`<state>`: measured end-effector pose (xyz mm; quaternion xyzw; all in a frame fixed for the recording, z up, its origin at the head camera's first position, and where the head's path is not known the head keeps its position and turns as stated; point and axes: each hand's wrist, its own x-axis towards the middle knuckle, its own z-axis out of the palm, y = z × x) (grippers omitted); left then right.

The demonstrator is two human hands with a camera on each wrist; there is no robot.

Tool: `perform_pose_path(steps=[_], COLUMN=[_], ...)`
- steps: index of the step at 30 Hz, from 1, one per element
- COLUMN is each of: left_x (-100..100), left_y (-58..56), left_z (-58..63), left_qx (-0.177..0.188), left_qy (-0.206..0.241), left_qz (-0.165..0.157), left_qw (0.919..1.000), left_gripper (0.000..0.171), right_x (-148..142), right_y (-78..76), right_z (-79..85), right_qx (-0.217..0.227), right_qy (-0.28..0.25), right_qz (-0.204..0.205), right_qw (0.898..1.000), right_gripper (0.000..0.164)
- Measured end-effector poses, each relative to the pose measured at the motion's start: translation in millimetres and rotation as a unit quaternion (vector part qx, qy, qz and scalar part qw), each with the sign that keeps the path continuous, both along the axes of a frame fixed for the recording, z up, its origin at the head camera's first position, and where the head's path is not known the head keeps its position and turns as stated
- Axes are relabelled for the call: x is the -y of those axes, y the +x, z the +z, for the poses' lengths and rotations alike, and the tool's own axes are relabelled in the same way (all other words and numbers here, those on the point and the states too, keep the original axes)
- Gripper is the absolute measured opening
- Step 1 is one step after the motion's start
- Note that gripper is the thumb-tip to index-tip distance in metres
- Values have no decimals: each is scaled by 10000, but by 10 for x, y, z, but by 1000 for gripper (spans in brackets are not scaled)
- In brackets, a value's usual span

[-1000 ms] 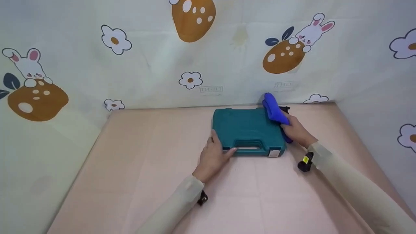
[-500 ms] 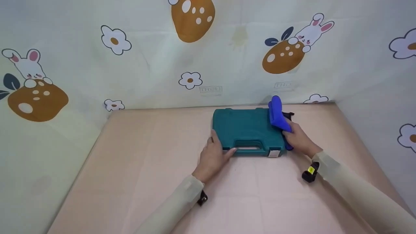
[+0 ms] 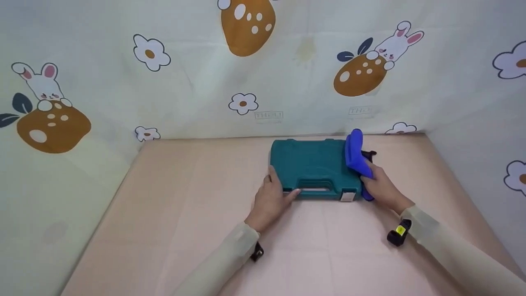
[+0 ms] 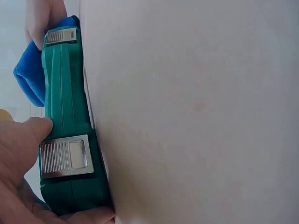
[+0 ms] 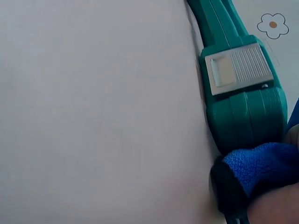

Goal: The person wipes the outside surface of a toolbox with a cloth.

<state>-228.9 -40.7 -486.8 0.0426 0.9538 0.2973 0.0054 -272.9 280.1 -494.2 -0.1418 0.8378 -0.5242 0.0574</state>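
Observation:
A flat green plastic carrying case (image 3: pixel 312 158) with a moulded handle and metal latches lies on the table. My left hand (image 3: pixel 269 201) grips its near left corner, with the thumb on the front near the latch (image 4: pixel 67 156) and fingers round the left end. At the case's right end, my right hand (image 3: pixel 382 185) holds a blue fuzzy cloth (image 3: pixel 354 152). Black parts (image 5: pixel 227 186) show beside the cloth. In the right wrist view the cloth sits right against the end of the case, and the right hand is mostly cut off.
The pale pink tabletop (image 3: pixel 197 197) meets a wall covering (image 3: pixel 193 82) printed with rabbits and flowers close behind the case. Side walls rise at left and right. A black wrist camera (image 3: pixel 398 233) hangs from the right sleeve.
My right hand has drawn the blue cloth toward the near side and slightly right, down the case's right end. The left hand keeps its hold, and the case stays in place.

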Motion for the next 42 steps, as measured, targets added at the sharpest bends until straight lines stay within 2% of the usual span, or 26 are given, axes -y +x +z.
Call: perform_pose_path(steps=[9, 14, 28, 42], left_x=[-3, 3, -1, 10], left_y=[7, 4, -7, -7], left_z=[-4, -1, -4, -3], left_qx=[-72, -56, -11, -85], left_qy=[-64, -27, -79, -111], left_qz=[-56, -49, -13, -57], left_qw=[9999, 10000, 10000, 9999], left_gripper=[107, 108, 108, 106], right_x=[31, 50, 141, 301], right_y=[147, 222, 408, 582], right_z=[-1, 39, 1, 41], right_qx=[97, 195, 28, 294], right_qy=[-212, -85, -193, -356], right_qz=[-55, -119, -343, -839], right_qw=[9997, 9997, 9992, 9954], right_gripper=[65, 65, 64, 72])
